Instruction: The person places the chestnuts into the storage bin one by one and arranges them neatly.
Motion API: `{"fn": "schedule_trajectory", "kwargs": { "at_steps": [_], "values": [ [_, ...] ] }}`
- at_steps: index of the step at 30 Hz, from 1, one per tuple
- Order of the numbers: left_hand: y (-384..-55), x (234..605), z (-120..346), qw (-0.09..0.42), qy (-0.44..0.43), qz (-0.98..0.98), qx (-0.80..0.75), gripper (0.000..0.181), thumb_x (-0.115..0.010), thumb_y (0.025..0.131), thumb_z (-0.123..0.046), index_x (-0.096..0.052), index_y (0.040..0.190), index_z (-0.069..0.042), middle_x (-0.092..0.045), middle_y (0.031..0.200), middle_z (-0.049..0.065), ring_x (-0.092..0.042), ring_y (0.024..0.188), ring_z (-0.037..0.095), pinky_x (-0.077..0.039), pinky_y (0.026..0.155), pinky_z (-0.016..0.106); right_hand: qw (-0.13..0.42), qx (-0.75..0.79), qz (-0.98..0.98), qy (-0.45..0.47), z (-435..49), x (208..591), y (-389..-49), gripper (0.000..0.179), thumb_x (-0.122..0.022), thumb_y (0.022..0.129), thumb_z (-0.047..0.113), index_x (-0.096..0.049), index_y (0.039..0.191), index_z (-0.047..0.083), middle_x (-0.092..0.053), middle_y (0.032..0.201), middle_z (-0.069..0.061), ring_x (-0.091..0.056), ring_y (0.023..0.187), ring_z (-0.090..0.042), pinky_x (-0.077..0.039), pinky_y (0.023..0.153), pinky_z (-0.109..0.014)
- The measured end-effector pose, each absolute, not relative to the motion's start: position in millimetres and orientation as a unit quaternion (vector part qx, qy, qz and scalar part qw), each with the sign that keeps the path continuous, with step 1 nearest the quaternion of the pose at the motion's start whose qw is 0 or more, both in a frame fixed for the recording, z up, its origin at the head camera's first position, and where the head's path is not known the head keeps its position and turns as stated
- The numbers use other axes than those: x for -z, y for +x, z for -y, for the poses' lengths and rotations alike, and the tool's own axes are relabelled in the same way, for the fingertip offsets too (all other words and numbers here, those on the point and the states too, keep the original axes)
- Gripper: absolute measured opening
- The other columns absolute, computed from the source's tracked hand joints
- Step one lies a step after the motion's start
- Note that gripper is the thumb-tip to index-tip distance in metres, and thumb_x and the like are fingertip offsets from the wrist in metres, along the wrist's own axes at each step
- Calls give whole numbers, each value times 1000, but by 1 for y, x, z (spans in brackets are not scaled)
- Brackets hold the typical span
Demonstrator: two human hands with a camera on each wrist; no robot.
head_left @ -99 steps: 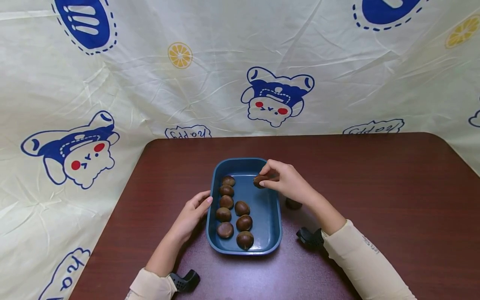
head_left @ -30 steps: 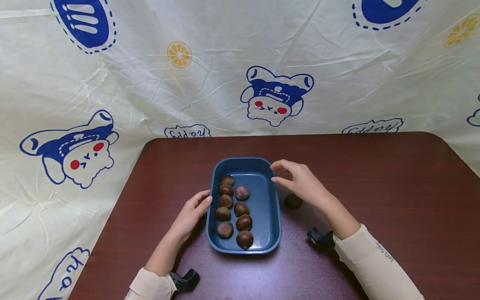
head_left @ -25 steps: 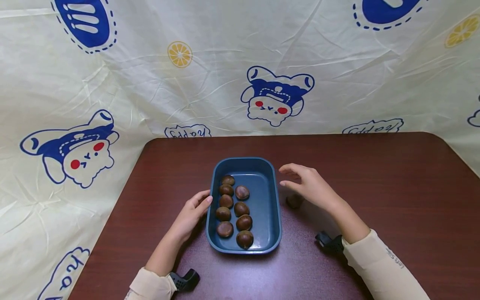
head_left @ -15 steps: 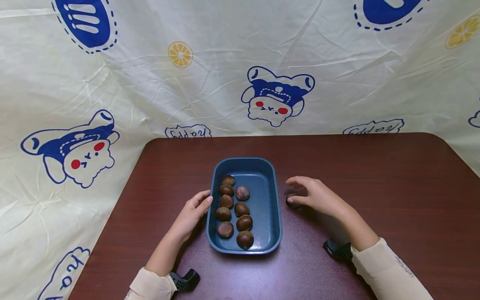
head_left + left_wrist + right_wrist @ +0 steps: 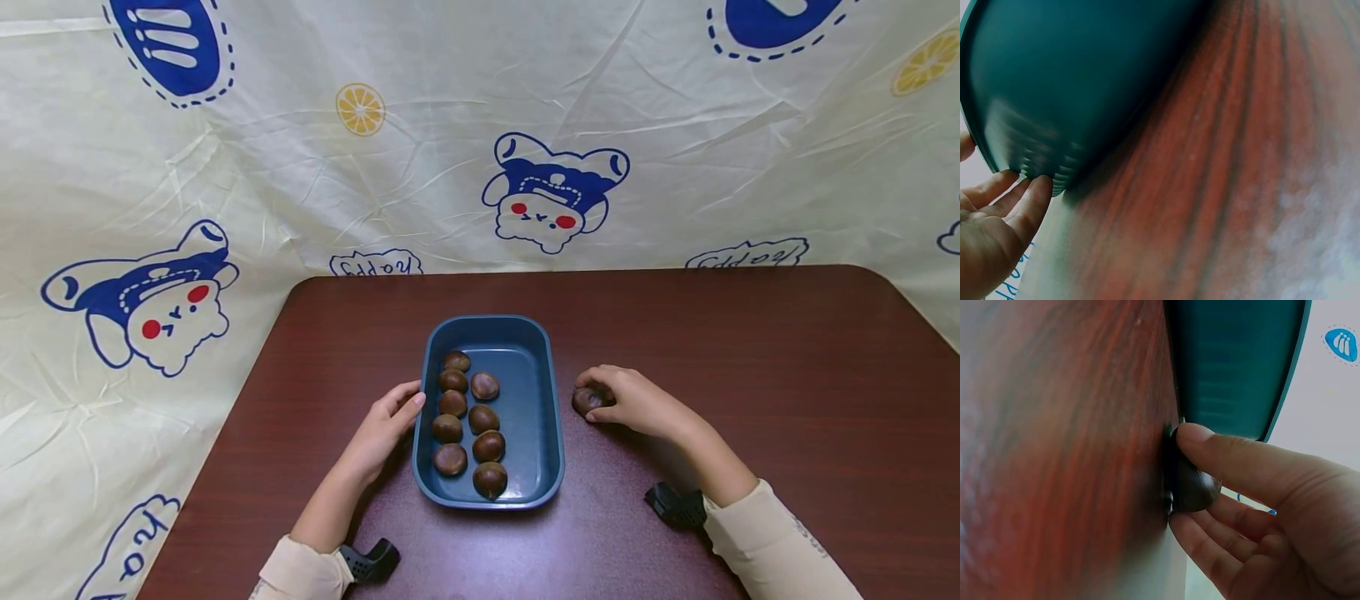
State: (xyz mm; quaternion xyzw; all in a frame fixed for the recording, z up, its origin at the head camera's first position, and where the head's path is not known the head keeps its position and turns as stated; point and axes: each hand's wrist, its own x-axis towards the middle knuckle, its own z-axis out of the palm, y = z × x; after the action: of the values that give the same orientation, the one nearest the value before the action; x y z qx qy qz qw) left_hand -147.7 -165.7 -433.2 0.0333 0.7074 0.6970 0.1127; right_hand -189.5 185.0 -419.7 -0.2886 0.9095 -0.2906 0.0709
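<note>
A blue tray [image 5: 498, 497] stands on the table with several brown chestnuts [image 5: 489, 446] inside. Two uneven columns of them fill its left and middle parts. My left hand [image 5: 386, 429] rests against the tray's left side, its thumb at the rim. In the left wrist view the fingers [image 5: 1034, 203] lie fairly straight along the tray's outer wall. To the right of the tray, my right hand [image 5: 637, 402] pinches a lone chestnut [image 5: 588, 400] between thumb and fingers. In the right wrist view this chestnut [image 5: 1194, 484] sits at the table surface, partly covered by the thumb.
The dark red-brown table [image 5: 787, 375] reaches well beyond both sides of the tray. A pale printed cloth [image 5: 420, 183] hangs behind it. Black wrist cameras [image 5: 371, 562] sit on both forearms, low near the table.
A chestnut from the right hand now lies in the tray, topping the middle column. The right hand has moved right and down and taken hold of the table chestnut. The left hand stays put.
</note>
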Motion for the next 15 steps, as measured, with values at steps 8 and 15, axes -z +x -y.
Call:
{"fn": "schedule_trajectory", "kwargs": {
  "at_steps": [8,15],
  "values": [
    [-147,434,166,112,35,-708,-696,42,-49,94,-21,-43,128,2,-50,121,19,-51,104,24,-42,86,29,64,296,-908,-290,-186,423,-191,30,-74,73,7,-60,100,5,-59,92,-3,-53,81,-17,-46,71,-36],
    [-147,434,166,108,37,-714,-691,43,-49,94,-22,-44,127,3,-50,122,19,-50,105,25,-42,87,31,64,313,-908,-270,-187,419,-192,32,-72,75,8,-59,104,3,-59,95,-4,-53,80,-17,-46,70,-34]
  ]
}}
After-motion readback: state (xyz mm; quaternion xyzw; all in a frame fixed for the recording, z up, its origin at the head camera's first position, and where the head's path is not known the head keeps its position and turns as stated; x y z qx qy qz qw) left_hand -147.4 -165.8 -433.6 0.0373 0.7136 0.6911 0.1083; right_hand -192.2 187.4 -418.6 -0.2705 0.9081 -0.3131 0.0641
